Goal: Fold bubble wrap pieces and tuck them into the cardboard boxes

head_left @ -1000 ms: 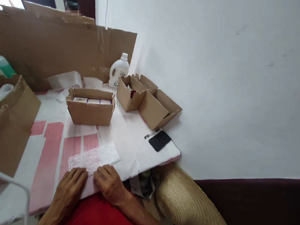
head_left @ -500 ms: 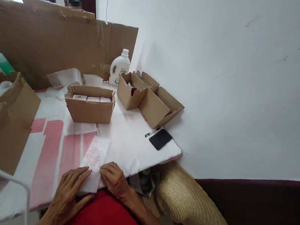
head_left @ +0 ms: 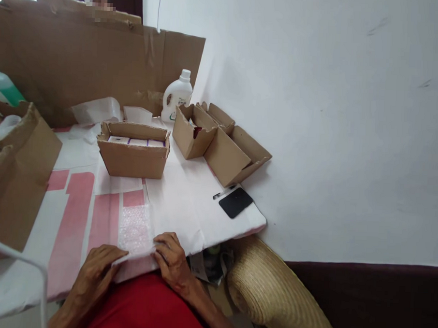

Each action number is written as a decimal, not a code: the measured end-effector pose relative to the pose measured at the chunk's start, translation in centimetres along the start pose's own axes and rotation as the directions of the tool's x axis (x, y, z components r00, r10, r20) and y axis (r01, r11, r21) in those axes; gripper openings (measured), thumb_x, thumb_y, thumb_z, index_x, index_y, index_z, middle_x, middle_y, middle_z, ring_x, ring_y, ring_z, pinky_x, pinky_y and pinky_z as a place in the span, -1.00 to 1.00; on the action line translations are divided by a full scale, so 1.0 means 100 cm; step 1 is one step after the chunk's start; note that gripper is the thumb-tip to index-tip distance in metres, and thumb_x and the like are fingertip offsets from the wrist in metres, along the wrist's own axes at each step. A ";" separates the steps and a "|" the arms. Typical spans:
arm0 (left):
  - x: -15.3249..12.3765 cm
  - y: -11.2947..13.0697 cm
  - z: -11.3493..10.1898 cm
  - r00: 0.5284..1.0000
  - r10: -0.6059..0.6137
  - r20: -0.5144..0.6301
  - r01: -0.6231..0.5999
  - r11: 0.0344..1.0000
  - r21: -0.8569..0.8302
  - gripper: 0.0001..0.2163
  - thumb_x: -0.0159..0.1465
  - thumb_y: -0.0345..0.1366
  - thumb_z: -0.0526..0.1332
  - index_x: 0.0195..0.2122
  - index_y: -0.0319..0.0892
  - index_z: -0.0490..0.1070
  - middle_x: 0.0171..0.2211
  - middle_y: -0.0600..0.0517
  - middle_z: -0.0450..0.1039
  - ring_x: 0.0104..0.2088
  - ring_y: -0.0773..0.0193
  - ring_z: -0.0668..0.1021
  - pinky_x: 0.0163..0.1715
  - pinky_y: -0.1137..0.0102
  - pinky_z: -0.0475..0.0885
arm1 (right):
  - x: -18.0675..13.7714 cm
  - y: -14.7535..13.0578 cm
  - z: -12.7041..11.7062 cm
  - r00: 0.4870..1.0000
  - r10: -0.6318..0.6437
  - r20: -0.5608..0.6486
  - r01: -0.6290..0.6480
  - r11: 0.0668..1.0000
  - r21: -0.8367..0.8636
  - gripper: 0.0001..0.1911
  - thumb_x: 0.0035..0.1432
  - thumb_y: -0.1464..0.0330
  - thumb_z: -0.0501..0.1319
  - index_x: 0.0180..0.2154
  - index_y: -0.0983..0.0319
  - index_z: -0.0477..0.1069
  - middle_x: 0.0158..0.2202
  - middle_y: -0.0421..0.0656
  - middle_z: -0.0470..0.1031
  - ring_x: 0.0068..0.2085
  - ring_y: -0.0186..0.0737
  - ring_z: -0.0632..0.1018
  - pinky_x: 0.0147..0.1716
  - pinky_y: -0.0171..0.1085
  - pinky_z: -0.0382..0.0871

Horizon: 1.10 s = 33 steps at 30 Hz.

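A clear bubble wrap piece [head_left: 133, 228] lies on the table near its front edge, its near end raised as a narrow fold between my hands. My left hand [head_left: 97, 274] pinches the left end of that fold, thumb below and fingers on top. At the right end, my right hand [head_left: 173, 262] has its bent fingers closed on the wrap's edge. Whether anything lies inside the fold cannot be made out.
A cardboard box [head_left: 135, 160] holding several small white-and-purple boxes stands ahead. Open cardboard boxes [head_left: 226, 159], a white jug [head_left: 178, 97] and a black flat object [head_left: 235, 202] are to the right. A large carton [head_left: 26, 175] stands left; a straw hat [head_left: 271, 287] is below right.
The bubble wrap has turned straighter, and its near end is now lifted into a fold. My left hand has shifted from lying over the wrap to pinching its near edge.
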<state>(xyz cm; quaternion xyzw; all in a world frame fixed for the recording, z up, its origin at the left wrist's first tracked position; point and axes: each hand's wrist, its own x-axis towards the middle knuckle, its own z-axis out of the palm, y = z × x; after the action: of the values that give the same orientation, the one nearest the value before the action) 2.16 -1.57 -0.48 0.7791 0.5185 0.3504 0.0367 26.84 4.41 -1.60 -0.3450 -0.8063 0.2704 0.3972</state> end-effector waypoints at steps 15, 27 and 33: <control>0.009 0.029 0.016 0.974 -0.137 -0.181 0.188 0.933 0.305 -0.51 0.33 -0.23 0.25 0.27 -0.13 0.26 0.08 -0.19 0.47 0.05 0.02 0.53 0.06 0.15 0.40 | 0.010 -0.010 0.022 0.975 0.198 -0.103 -0.211 0.969 -0.127 -0.83 0.20 0.54 0.19 -0.31 0.16 0.27 -0.29 -0.18 0.40 -0.22 -0.12 0.41 -0.09 -0.07 0.32; 0.020 0.005 0.005 0.999 0.050 0.011 -0.051 0.988 0.146 -0.80 0.38 -0.33 0.16 -0.01 -0.10 0.47 -0.22 0.04 0.63 -0.22 0.28 0.61 -0.15 0.37 0.43 | 0.024 0.014 -0.012 0.989 -0.065 0.136 0.071 0.997 -0.034 -0.64 0.18 0.42 0.32 0.03 0.17 0.41 0.03 -0.04 0.53 0.16 0.03 0.41 0.14 0.02 0.34; 0.049 -0.005 0.007 0.916 -0.400 0.029 0.401 0.914 -0.060 -0.68 0.38 -0.04 0.13 0.00 -0.08 0.48 -0.29 0.06 0.62 -0.39 0.28 0.60 -0.36 0.40 0.48 | 0.056 0.017 -0.001 0.996 0.074 0.055 -0.071 0.996 -0.047 -0.88 0.27 0.45 0.19 -0.35 0.18 0.37 -0.35 -0.16 0.50 -0.25 -0.14 0.44 -0.15 -0.16 0.33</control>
<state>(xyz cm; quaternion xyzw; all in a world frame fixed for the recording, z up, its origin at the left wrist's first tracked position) 3.24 2.94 1.31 0.6578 0.6551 0.3456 0.1368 24.97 9.83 -0.22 -0.3753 -0.8099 0.2760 0.3563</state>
